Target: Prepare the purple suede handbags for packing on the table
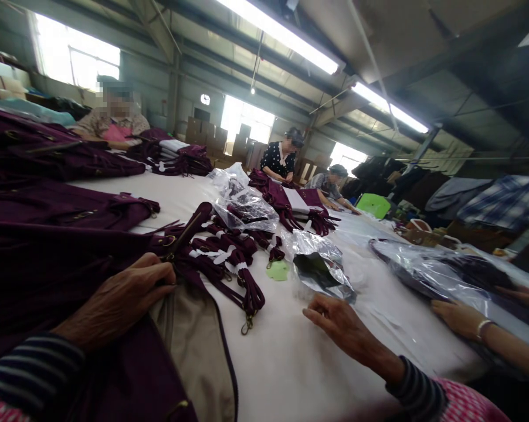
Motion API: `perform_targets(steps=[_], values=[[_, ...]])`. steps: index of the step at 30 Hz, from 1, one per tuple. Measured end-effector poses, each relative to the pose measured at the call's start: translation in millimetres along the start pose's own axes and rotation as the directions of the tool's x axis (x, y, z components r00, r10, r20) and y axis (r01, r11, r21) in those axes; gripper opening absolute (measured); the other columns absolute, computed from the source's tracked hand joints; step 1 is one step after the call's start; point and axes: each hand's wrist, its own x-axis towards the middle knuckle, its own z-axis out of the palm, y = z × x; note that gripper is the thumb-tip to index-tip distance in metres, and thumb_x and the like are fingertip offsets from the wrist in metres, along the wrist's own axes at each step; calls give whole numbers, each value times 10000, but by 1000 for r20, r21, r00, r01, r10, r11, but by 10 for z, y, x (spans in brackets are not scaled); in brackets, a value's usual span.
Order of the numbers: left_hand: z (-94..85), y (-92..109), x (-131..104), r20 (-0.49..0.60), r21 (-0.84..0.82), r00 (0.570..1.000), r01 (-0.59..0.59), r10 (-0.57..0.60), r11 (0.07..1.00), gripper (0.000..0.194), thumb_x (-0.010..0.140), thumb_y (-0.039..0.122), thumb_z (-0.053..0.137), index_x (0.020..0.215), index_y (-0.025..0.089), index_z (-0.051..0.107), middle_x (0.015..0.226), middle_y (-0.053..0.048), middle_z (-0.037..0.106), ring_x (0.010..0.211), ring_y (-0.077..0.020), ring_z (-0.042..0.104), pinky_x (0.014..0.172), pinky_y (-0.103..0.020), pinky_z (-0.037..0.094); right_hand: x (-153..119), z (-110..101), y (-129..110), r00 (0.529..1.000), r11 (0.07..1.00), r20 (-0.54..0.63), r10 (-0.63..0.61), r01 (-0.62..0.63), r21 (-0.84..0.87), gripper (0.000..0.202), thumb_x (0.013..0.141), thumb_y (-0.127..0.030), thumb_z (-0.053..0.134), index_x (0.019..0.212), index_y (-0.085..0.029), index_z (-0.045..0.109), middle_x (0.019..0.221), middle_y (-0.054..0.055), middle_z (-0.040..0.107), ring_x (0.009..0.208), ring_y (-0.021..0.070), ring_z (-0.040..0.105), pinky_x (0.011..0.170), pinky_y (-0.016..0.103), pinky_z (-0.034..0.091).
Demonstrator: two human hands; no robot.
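Observation:
My left hand [128, 293] is closed on the zippered edge of a dark purple bag [128, 375] whose beige lining [194, 346] shows through the opening. Just beyond its fingers, a purple flap with a brass ring stands up. My right hand [346, 331] is over the white table, fingers loosely bent and apart, with nothing visible in them. Right in front of it lies a clear plastic packet [321, 272] with something dark inside. Bundled purple straps [242, 275] with brass clips and white ties lie between my hands, beside a pale green scrap [277, 270].
More purple bags [62, 205] are piled at the left. Clear plastic bags [242, 202] and a strap-and-bag stack [291, 199] sit farther along the table [282, 363]. At right, a co-worker's hands [460, 319] handle a plastic-covered dark item [449, 269]. Other people work across the table.

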Motion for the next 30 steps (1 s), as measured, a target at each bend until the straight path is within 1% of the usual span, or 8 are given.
perform_targets(steps=[3, 7, 10, 13, 16, 20, 23, 30], values=[[9, -15, 10, -12, -18, 1000, -9, 9, 1000, 226, 950, 375, 475, 885, 225, 631, 996, -13, 560, 857, -187, 573, 816, -307, 428, 247, 135, 49, 1000, 990, -10, -2, 1, -141, 193, 878, -324, 594, 745, -185, 602, 727, 14, 630, 680, 163, 541, 624, 290, 329], [-3, -2, 8, -30, -36, 999, -43, 42, 998, 208, 926, 395, 509, 862, 229, 617, 963, -15, 544, 846, -192, 569, 796, -316, 431, 256, 157, 107, 980, 977, 134, 145, -163, 138, 118, 764, -254, 576, 669, -185, 561, 597, -15, 560, 541, 120, 470, 511, 247, 295], [-5, 6, 0, -29, -22, 998, -47, 46, 999, 203, 943, 382, 487, 855, 232, 592, 958, -7, 518, 834, -183, 562, 784, -319, 419, 33, -11, 83, 873, 854, 438, 214, -385, 350, 177, 716, -324, 618, 655, -188, 523, 520, -48, 491, 435, 81, 373, 432, 220, 228], [2, 14, -5, -26, 2, 998, -52, 52, 999, 181, 951, 357, 476, 867, 232, 576, 970, -6, 502, 829, -177, 554, 779, -322, 410, -218, -161, -62, 788, 808, 604, 120, -432, 402, 196, 711, -339, 643, 675, -180, 534, 530, -59, 467, 432, 64, 348, 425, 206, 225], [-4, 42, -4, -40, 17, 998, -51, 52, 999, 141, 935, 325, 491, 875, 229, 575, 968, -8, 496, 835, -179, 548, 794, -330, 408, -326, -138, -305, 845, 832, 526, 95, -357, 425, 204, 755, -363, 624, 703, -186, 538, 579, -43, 485, 487, 86, 386, 441, 213, 271], [-36, 98, -8, -47, 4, 998, -47, 47, 999, 142, 927, 310, 484, 860, 221, 572, 949, -13, 491, 844, -186, 546, 805, -336, 411, -217, 57, -562, 952, 945, 304, -31, -71, 320, 180, 837, -288, 584, 695, -198, 518, 613, -48, 450, 563, 103, 391, 511, 239, 285], [-52, 108, -17, -33, -19, 999, -44, 43, 999, 144, 929, 303, 480, 851, 219, 565, 944, -13, 492, 841, -184, 549, 800, -332, 412, -99, 163, -590, 966, 984, 233, -114, 79, 157, 199, 846, -217, 567, 664, -197, 489, 623, -49, 449, 597, 107, 404, 552, 256, 283], [-69, 112, -31, -50, 36, 998, -35, 37, 999, 132, 932, 300, 499, 861, 227, 583, 948, -17, 511, 815, -177, 553, 774, -319, 410, -1, 233, -573, 966, 987, 206, -158, 149, 58, 209, 864, -181, 548, 670, -199, 471, 630, -57, 434, 597, 107, 416, 557, 256, 284]])
